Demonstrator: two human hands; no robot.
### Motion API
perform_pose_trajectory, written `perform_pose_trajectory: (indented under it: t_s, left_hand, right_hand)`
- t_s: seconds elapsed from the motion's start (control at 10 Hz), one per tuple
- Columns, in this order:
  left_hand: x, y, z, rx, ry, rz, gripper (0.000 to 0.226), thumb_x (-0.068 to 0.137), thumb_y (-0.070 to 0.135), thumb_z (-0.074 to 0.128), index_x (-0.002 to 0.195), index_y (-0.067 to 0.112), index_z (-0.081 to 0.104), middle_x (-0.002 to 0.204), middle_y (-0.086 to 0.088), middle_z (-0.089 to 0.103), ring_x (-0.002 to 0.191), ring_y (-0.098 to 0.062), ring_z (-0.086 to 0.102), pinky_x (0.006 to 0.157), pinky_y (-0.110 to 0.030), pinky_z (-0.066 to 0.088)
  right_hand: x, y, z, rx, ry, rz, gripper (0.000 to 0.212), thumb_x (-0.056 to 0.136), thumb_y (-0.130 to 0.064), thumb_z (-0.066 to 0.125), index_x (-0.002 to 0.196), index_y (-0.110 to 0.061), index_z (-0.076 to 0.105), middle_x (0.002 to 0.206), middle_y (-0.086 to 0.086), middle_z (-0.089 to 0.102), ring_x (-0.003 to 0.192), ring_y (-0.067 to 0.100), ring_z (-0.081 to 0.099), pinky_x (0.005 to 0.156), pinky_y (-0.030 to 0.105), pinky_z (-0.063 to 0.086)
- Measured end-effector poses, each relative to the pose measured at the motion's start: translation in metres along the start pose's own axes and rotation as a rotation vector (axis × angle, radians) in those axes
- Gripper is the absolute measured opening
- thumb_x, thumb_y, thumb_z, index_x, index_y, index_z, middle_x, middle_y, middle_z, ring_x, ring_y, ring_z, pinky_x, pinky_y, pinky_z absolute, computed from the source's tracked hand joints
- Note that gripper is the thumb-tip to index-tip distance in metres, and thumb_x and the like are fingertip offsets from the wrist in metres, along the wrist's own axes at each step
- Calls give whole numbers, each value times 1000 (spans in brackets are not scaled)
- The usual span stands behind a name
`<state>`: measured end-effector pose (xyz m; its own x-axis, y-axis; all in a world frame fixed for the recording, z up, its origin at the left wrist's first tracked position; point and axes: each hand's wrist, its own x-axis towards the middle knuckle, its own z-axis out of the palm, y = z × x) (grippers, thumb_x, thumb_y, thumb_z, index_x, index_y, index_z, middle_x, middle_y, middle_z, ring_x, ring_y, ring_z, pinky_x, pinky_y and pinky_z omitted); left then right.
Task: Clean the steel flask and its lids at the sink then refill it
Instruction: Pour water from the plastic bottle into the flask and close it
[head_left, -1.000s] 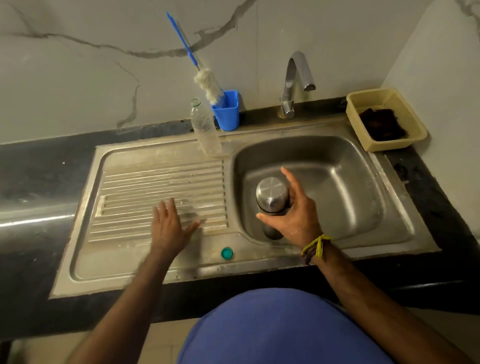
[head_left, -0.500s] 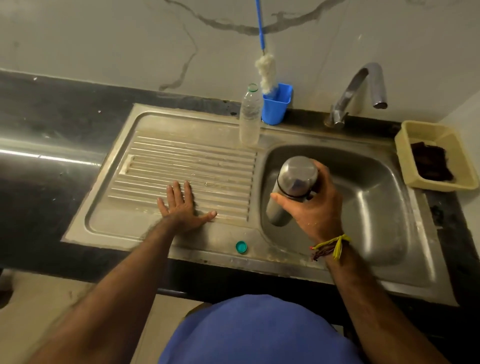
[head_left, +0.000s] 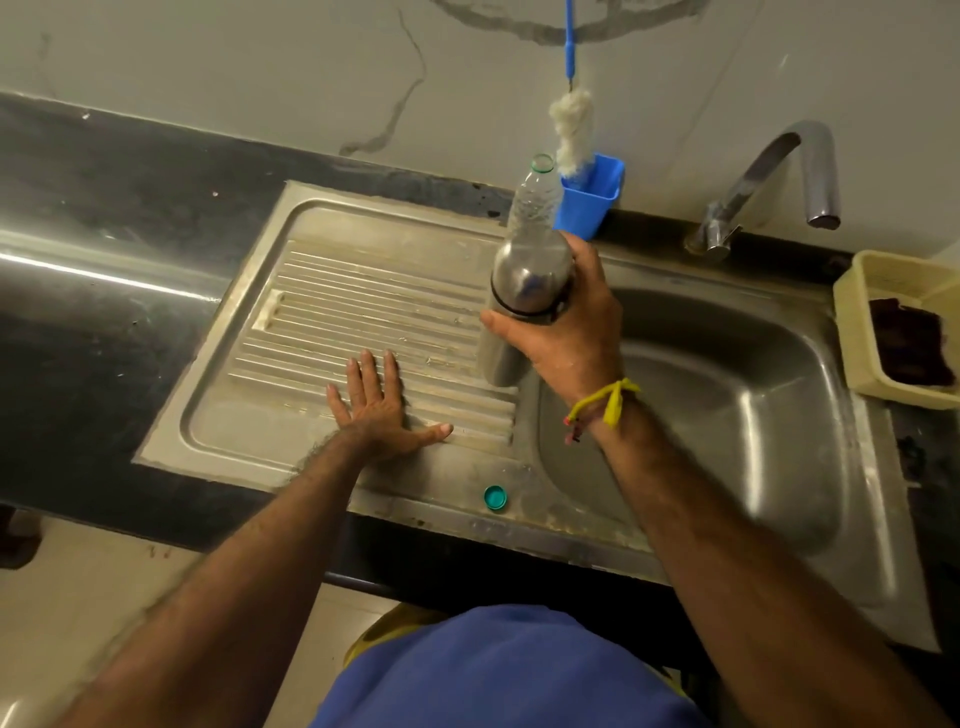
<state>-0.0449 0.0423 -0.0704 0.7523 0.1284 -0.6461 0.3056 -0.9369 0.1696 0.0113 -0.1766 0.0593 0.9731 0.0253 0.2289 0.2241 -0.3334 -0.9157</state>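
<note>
Above the ribbed steel drainboard (head_left: 363, 291), my right hand (head_left: 569, 332) grips the capped cylindrical steel flask (head_left: 524, 291); my left hand (head_left: 376, 405) rests flat, fingers spread.

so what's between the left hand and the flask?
Head view: only bare ribbed drainboard separates the left hand, flat on the ribs, from the steel flask gripped by the right hand. The teal cap lies nearer the front edge, outside that stretch.

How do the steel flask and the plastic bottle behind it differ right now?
The steel flask is opaque metal; the plastic bottle is clear. The flask is gripped by the right hand and tilted over the drainboard edge; the bottle stands upright, untouched. The flask's top is closed by its lid; the bottle's mouth is open, and a green cap lies on the sink's front rim. Both are cylindrical.
</note>
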Motion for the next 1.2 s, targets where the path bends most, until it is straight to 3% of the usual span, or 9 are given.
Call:
perform_pose_trajectory:
  t_s: [0.2,0.3,0.5,0.7,0.9,1.1,1.2]
  left_hand:
    - [1,2,-2,-9,-21,-28,141,70,92,52,149,20,-40,154,-14,-48,142,-35,-42,114,-63,-21]
    - [1,3,-2,-6,-22,-29,141,70,92,52,149,20,-40,153,-14,-48,142,-35,-43,113,-63,-23]
    - [2,3,-2,-14,-33,-23,140,71,91,52,149,20,-40,153,-14,-48,141,-35,-44,112,-62,-24]
    - [3,3,-3,-14,-35,-26,139,71,91,52,150,20,-39,154,-14,-48,141,-36,-43,112,-62,-24]
    - [0,4,-4,-12,-32,-35,140,71,92,51,149,20,-39,154,-15,-47,142,-36,-42,113,-63,-22]
    - [-2,3,-3,-11,1,-19,139,71,92,49,149,19,-40,154,-16,-47,143,-36,-41,113,-63,-21]
    - [-1,3,-2,-11,14,-10,139,71,92,49,150,18,-39,155,-16,-45,144,-36,-40,114,-64,-20]
  right_hand:
    - [39,-3,44,16,-43,-17,95,53,-32,98,135,-23,50,110,-31,58,105,-1,59,93,28,56]
    - [52,-3,62,8,-55,-12,98,52,-38,96,136,-24,49,115,-19,62,108,10,63,94,38,56]
    - [65,-3,87,-2,-76,-8,103,53,-48,91,140,-22,45,124,-8,63,114,18,63,95,42,56]
    - [67,-3,95,-32,-61,-3,100,57,-43,94,140,-15,45,129,0,65,115,19,63,94,37,56]
    - [56,-1,91,-81,-52,70,110,59,-46,92,147,-14,35,136,7,59,121,24,59,98,45,54]
    - [-5,25,53,-115,-67,251,76,69,-30,90,135,-18,52,125,1,65,110,14,62,93,33,55]
    - [-50,46,31,-160,-247,386,52,74,-22,88,121,-16,66,107,1,71,98,13,67,89,34,58]
